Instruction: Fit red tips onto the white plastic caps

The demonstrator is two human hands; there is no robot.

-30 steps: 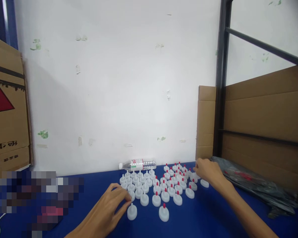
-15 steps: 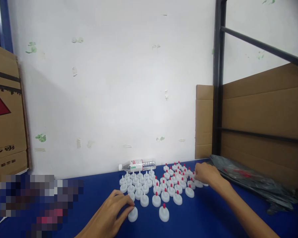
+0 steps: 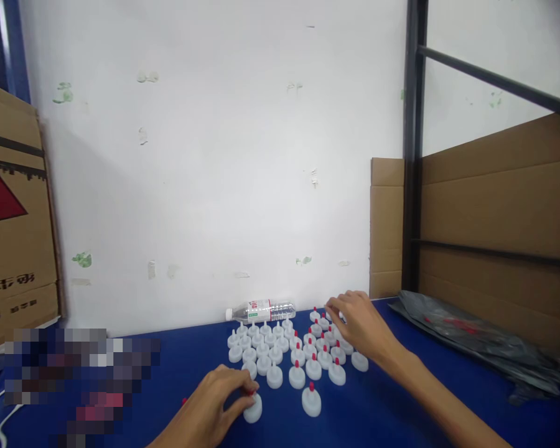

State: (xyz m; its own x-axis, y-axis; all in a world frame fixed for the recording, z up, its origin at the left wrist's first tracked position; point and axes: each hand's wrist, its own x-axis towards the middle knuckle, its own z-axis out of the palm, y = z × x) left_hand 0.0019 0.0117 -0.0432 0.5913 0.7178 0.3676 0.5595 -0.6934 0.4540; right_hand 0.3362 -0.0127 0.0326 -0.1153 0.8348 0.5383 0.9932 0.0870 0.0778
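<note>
My left hand (image 3: 217, 398) is low at centre, thumb and fingertips pinched at the top of a white nozzle cap (image 3: 252, 409); a bit of red shows at the fingertips. My right hand (image 3: 361, 320) reaches over the right-hand group, its fingers bent and drawn together; whatever is in them is hidden. Beneath and beside it stand several white caps with red tips (image 3: 313, 368). To their left is a group of white nozzle caps without red tips (image 3: 274, 376). One red-tipped cap (image 3: 312, 402) stands apart in front.
A clear plastic bottle (image 3: 261, 310) lies on its side along the wall. Grey plastic bags (image 3: 476, 339) are on the right of the blue tabletop (image 3: 168, 361). Cardboard boxes (image 3: 16, 249) and a dark metal frame (image 3: 413, 186) flank it. A small red piece (image 3: 184, 402) lies beside my left wrist.
My right hand has moved left from the right edge of the red-tipped group to above its back rows. My left hand stays at the same cap, where red now shows at the fingertips.
</note>
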